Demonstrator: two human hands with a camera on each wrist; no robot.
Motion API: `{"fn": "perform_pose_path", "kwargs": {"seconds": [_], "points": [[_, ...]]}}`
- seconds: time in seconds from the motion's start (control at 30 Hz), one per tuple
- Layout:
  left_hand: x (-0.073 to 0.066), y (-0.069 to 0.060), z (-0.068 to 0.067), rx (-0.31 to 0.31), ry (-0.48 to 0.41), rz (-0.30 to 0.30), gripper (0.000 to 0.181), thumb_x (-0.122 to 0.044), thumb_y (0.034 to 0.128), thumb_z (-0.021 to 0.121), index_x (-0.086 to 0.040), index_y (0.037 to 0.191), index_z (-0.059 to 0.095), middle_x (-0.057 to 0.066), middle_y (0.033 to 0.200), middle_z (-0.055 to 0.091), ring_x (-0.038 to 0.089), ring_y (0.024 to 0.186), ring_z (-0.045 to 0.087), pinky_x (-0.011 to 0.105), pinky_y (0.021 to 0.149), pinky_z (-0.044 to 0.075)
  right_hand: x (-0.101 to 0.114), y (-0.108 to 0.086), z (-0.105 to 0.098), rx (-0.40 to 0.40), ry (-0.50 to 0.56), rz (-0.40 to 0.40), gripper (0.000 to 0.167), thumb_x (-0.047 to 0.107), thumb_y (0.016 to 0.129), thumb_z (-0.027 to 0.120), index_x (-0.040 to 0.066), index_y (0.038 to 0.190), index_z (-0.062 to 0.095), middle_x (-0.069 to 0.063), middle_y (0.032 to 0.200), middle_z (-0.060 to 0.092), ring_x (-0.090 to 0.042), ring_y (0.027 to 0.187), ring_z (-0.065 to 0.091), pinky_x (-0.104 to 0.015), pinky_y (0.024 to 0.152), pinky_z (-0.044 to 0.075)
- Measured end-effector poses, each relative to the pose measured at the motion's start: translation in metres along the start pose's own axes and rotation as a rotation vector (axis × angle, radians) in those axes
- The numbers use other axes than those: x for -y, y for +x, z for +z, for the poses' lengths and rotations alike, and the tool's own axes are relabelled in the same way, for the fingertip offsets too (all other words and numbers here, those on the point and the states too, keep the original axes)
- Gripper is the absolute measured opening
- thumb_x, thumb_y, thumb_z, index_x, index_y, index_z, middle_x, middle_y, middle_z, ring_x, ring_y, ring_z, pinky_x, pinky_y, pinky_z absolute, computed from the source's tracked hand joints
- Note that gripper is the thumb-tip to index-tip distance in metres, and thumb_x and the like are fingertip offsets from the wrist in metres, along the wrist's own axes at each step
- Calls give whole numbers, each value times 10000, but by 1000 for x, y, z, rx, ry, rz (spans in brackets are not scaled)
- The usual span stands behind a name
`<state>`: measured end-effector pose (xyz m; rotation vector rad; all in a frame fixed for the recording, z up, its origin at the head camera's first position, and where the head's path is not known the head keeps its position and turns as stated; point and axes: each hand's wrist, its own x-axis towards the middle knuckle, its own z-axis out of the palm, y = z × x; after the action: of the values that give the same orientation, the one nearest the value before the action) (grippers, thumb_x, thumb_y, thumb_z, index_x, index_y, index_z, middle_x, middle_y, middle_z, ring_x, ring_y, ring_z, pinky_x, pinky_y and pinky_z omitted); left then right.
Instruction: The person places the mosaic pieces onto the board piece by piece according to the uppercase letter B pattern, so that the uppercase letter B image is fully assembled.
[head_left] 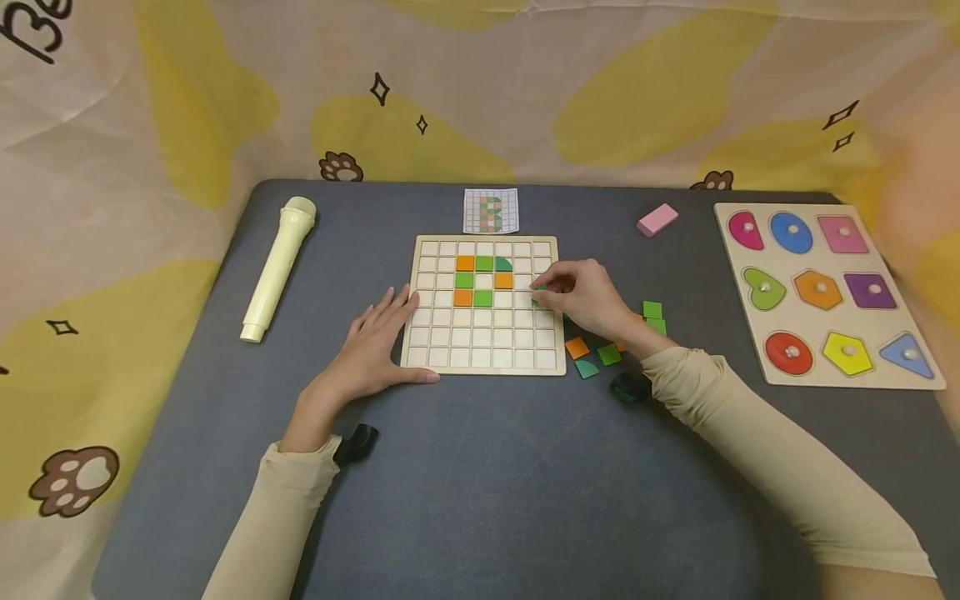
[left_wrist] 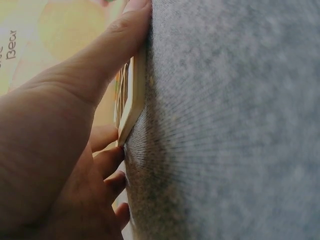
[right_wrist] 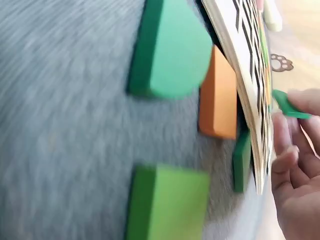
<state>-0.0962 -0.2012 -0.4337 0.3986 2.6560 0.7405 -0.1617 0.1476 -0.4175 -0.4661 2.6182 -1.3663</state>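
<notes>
A square wooden grid board (head_left: pixel 483 358) lies on the table, several orange and green tiles set in its upper middle cells, plus a teal quarter-circle tile (head_left: pixel 503 265). Along the board's left edge rests my left hand (head_left: pixel 367 350), fingers extended, with the thumb by the near edge; the left wrist view shows fingertips touching the board's side (left_wrist: pixel 135 100). My right hand (head_left: pixel 588 296) pinches a small dark green tile (right_wrist: pixel 287 106) between thumb and finger, above the board's right columns. Fingers partly hide that tile, so its full shape cannot be told.
Loose tiles lie right of the board: an orange one (head_left: pixel 577 348), a teal quarter-circle (head_left: pixel 587 368) and several green ones (head_left: pixel 652 310). Behind the board is a printed pattern card (head_left: pixel 491 211). A pink block (head_left: pixel 657 219), a shape puzzle (head_left: pixel 813 333) and a cream microphone-shaped object (head_left: pixel 277 271) stand farther out.
</notes>
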Motion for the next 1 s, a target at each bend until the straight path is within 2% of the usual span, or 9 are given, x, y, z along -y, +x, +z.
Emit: {"fn": "perform_pose_path", "kwargs": {"seconds": [0.13,0.27,0.33,0.4,0.53,0.63,0.77,1.0], "points": [[0,0,0,-2,-1,2,1280,-536,810,902,-174,1728,88,32,1810,-3,304,1681,-50,640,1308,8,3,5,10,-50,1,19,79,98,934,825,33,951,784,-125,857,735,-186,722,623,-199,628,463],[-1,0,0,-6,-4,4,1274,-535,810,903,-160,1727,101,47,1810,12,317,1680,-38,648,1305,15,7,7,18,-22,39,28,170,76,983,762,22,1143,783,-129,962,726,-214,816,694,-199,699,534],[-1,0,0,-6,-4,2,1271,-530,810,905,-158,1726,106,46,1810,15,315,1681,-35,645,1307,17,9,8,21,8,43,23,247,64,1018,709,38,1257,766,-127,1016,699,-236,861,689,-228,752,532],[-2,-1,0,-5,-2,1,1274,-525,808,909,-155,1726,107,45,1810,13,313,1681,-36,640,1309,18,11,8,24,35,40,14,267,53,1043,663,58,1291,762,-118,1058,671,-247,910,663,-273,802,517],[-1,0,0,-6,-3,1,1271,-535,811,903,-153,1726,108,51,1810,17,319,1680,-33,645,1306,20,12,9,28,43,33,8,194,68,1037,677,84,1194,789,-108,1044,696,-259,913,625,-347,797,480],[-1,1,0,-7,-7,0,1269,-540,814,899,-152,1726,107,55,1810,22,323,1680,-31,650,1303,19,12,11,32,9,29,20,125,98,1000,744,81,1115,789,-109,982,747,-245,882,664,-343,768,495],[-1,0,0,-9,-9,1,1272,-528,810,907,-157,1727,107,48,1810,21,315,1681,-36,641,1307,15,14,14,37,-46,15,36,130,131,958,805,70,1073,805,-113,925,774,-226,832,686,-319,732,497],[0,1,0,-9,-8,4,1264,-537,818,897,-158,1727,104,54,1810,19,320,1680,-35,644,1306,18,16,20,43,-62,-22,71,110,156,924,847,75,996,828,-87,871,726,-211,768,586,-314,705,442]]}}
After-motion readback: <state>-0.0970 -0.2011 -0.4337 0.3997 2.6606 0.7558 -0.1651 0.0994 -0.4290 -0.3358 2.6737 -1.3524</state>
